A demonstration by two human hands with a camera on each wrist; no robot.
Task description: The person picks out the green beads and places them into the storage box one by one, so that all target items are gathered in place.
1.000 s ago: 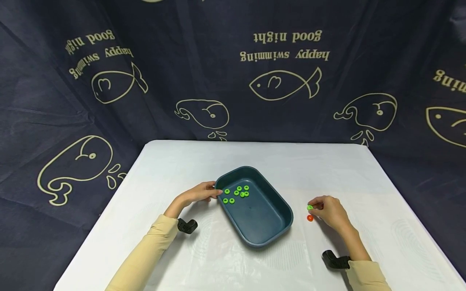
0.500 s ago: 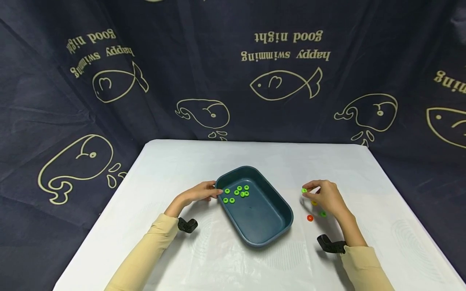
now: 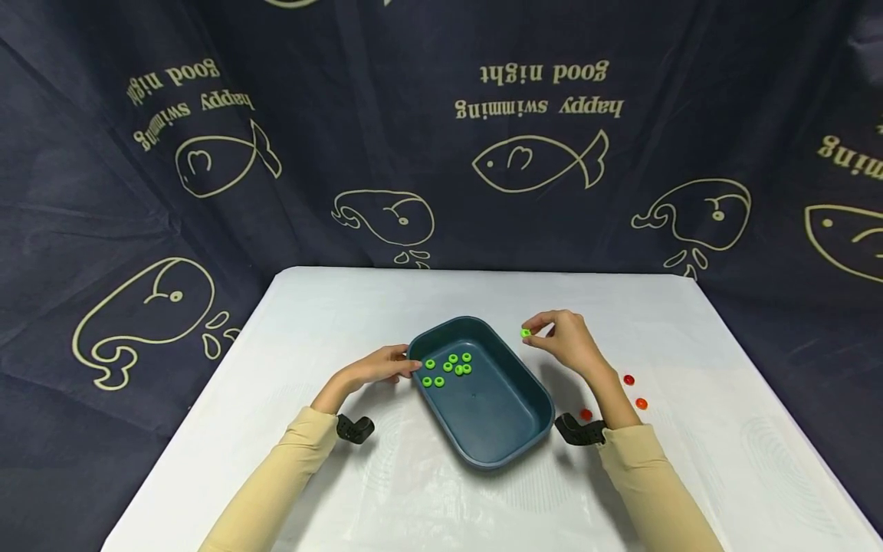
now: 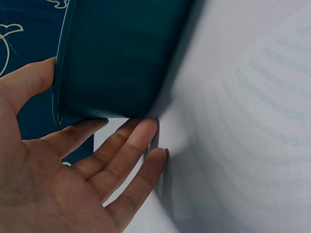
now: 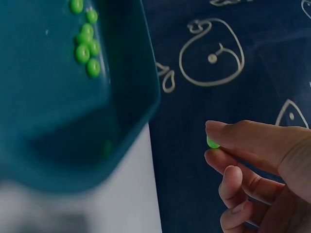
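My left hand [image 3: 382, 363] holds the near-left end of a dark teal rectangular bin [image 3: 483, 457], its thumb at the rim and its fingers against the outer wall in the left wrist view. Several bright green ring-shaped beads [image 3: 448, 366] lie on the bin's floor, gathered towards the left hand's end. Beyond the bin's right side, my right hand [image 3: 567, 340] is raised over the table. It pinches one green ring-shaped bead [image 5: 213, 142] between thumb and forefinger, the other fingers curled in below. That bead is outside the bin's rim in the head view.
Red and orange-red beads lie on the white table [image 3: 359, 307] by the right forearm: one [image 3: 629, 379], another [image 3: 642, 403], and a third [image 3: 586, 414] by the wrist camera [image 3: 579, 431]. A dark patterned cloth [image 3: 441, 138] hangs behind the table.
My right hand has lifted the green bead and moved away and left towards the bin's far side. Its forearm now covers yellow and green beads, while two reddish ones show. The left hand stays put.
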